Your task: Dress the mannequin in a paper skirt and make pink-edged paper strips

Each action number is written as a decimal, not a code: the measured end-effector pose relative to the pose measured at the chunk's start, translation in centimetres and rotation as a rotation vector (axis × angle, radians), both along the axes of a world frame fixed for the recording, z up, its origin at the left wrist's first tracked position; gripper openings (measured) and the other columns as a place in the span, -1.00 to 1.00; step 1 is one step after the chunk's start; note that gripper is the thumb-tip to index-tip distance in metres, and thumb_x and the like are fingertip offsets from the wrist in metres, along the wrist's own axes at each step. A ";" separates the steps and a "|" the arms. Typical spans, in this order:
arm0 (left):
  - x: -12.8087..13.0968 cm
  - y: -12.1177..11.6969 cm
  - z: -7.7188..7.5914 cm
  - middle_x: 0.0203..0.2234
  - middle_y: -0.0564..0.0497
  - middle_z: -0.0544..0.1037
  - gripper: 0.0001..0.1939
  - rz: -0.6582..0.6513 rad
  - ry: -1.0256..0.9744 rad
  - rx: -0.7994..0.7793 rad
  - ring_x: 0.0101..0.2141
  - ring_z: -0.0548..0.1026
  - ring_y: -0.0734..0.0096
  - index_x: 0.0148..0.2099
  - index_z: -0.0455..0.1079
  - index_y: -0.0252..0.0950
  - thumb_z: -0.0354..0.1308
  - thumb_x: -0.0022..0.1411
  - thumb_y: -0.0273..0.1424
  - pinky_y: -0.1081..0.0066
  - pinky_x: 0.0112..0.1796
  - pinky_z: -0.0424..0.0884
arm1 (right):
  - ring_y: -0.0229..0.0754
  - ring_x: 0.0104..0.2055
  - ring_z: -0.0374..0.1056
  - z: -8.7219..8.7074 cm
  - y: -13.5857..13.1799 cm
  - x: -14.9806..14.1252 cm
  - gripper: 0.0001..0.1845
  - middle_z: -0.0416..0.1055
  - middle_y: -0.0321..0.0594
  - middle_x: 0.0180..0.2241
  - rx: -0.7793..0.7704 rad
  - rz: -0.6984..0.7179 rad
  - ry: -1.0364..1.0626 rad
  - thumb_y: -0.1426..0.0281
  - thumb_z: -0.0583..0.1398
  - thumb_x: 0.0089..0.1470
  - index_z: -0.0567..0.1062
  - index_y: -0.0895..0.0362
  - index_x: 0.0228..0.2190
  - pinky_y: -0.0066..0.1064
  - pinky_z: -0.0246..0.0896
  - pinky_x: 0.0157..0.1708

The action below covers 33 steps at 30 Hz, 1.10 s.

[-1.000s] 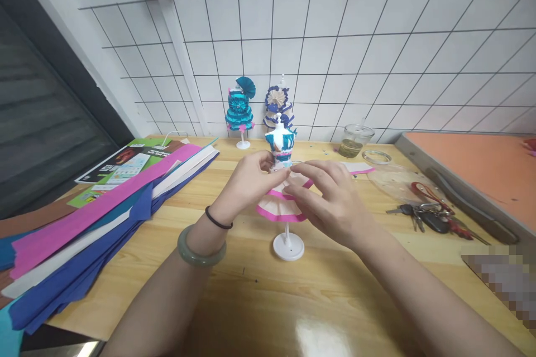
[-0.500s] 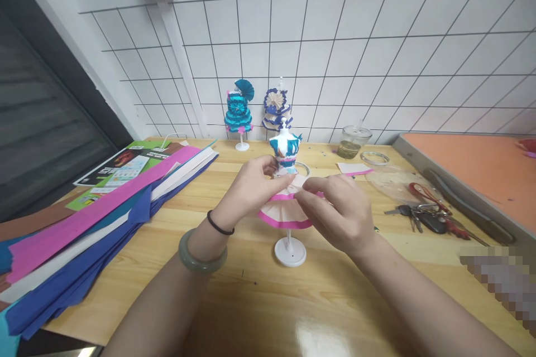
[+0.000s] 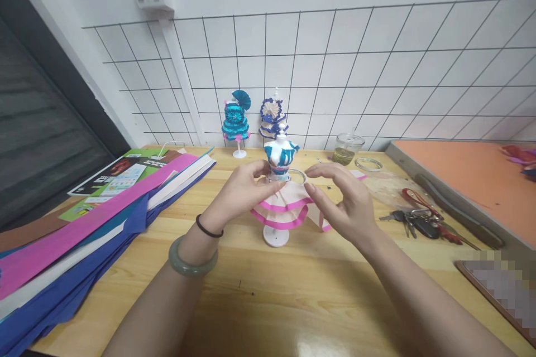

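In the head view, I see two bare hands working above the wooden bench [image 3: 247, 301]. In the middle stands a small white dress form [image 3: 280, 152], upright on its round white base [image 3: 276, 236]. Its chest is covered with teal and white pieces, and below the waist spreads a pale paper skirt [image 3: 285, 216] in layers, each with a pink border.

The left hand [image 3: 240, 192] comes from the left side and holds the dress form at the waist: the thumb lies in front, at the top of the skirt, and the other fingers go around behind. The right hand [image 3: 352, 203] is at the right edge of the skirt, its thumb and first finger spread, with a gap between them. Whether the thumb touches the paper, I cannot tell. Just under this hand, a pale strip [image 3: 314, 216] with pink border shows beside the skirt. A ring [image 3: 304, 174] lies behind, to the right of the waist.

On the far side, near the wall, stand a teal dressed figure [image 3: 235, 118] and a cream and purple one [image 3: 272, 110]. At the left lie long coloured papers [image 3: 104, 215]; at the right, a bunch of keys [image 3: 421, 222].
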<state>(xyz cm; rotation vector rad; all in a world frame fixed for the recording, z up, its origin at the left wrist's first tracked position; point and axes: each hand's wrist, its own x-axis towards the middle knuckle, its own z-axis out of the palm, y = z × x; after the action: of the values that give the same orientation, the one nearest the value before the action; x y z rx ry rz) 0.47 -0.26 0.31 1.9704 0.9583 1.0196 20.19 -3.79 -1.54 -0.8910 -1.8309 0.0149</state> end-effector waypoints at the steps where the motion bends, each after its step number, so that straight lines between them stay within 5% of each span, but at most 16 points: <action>1: 0.0 0.0 0.0 -0.19 -0.04 0.53 -0.68 -0.030 0.002 0.009 -0.14 0.45 0.26 -0.13 0.41 -0.29 0.16 0.09 -0.24 0.31 -0.11 0.33 | -0.06 -0.15 0.35 0.0 0.2 0.1 -0.86 0.44 -0.14 -0.26 -0.113 -0.005 0.025 0.36 0.16 0.05 0.41 0.07 -0.28 -0.17 0.24 -0.15; 4: 0.1 0.0 -0.1 -0.15 -0.03 0.51 -0.68 -0.089 0.012 0.042 -0.11 0.44 0.29 -0.09 0.39 -0.28 0.14 0.12 -0.27 0.34 -0.09 0.33 | -0.07 -0.10 0.34 -0.2 0.6 0.3 -0.79 0.44 -0.17 -0.20 -0.398 0.038 0.055 0.26 0.18 0.03 0.43 0.07 -0.27 -0.16 0.23 -0.10; 7: 0.1 0.0 -0.1 -0.13 -0.01 0.51 -0.67 -0.087 0.056 0.097 -0.11 0.44 0.31 -0.05 0.36 -0.25 0.13 0.13 -0.27 0.38 -0.11 0.33 | -0.09 -0.10 0.35 -0.6 1.0 0.2 -0.73 0.44 -0.18 -0.20 -0.518 0.132 0.094 0.22 0.21 0.00 0.43 0.08 -0.25 -0.17 0.24 -0.10; 16: 0.4 -0.7 0.2 -0.15 0.00 0.51 -0.72 -0.073 0.160 0.185 -0.13 0.44 0.31 -0.07 0.35 -0.26 0.08 0.17 -0.30 0.39 -0.13 0.32 | -0.14 -0.27 0.37 -0.2 0.6 -0.1 -0.71 0.39 -0.24 -0.41 -0.612 0.110 0.103 0.22 0.23 -0.03 0.43 0.14 -0.29 -0.23 0.29 -0.21; 21: 0.4 -0.7 0.4 -0.16 0.00 0.50 -0.71 -0.109 0.158 0.184 -0.14 0.44 0.33 -0.06 0.34 -0.29 0.08 0.16 -0.32 0.40 -0.12 0.32 | -0.09 -0.15 0.37 -0.1 0.5 0.0 -0.65 0.44 -0.14 -0.22 -0.706 0.198 0.135 0.20 0.22 -0.03 0.43 0.13 -0.22 -0.25 0.33 -0.22; 27: 0.2 -0.8 0.5 -0.16 -0.01 0.49 -0.71 -0.155 0.177 0.158 -0.11 0.43 0.31 -0.07 0.34 -0.31 0.07 0.15 -0.35 0.39 -0.09 0.31 | -0.12 -0.28 0.39 -0.5 0.5 -0.1 -0.44 0.43 -0.15 -0.25 -0.849 0.282 0.147 0.16 0.20 -0.02 0.29 0.06 0.01 -0.47 0.28 -0.62; 33: 0.2 -1.0 0.6 -0.14 0.00 0.48 -0.68 -0.165 0.202 0.126 -0.10 0.42 0.30 -0.04 0.32 -0.29 0.09 0.11 -0.41 0.37 -0.07 0.31 | -0.14 -0.20 0.35 -0.6 0.4 -0.3 -0.53 0.39 -0.14 -0.16 -0.765 0.277 0.124 0.17 0.20 -0.01 0.35 0.07 -0.06 -0.45 0.31 -0.50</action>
<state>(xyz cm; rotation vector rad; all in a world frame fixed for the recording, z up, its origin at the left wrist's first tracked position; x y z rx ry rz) 0.65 -1.23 0.92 2.2498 0.8377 0.8175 19.91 -3.38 -2.17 -1.1021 -1.8260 0.9755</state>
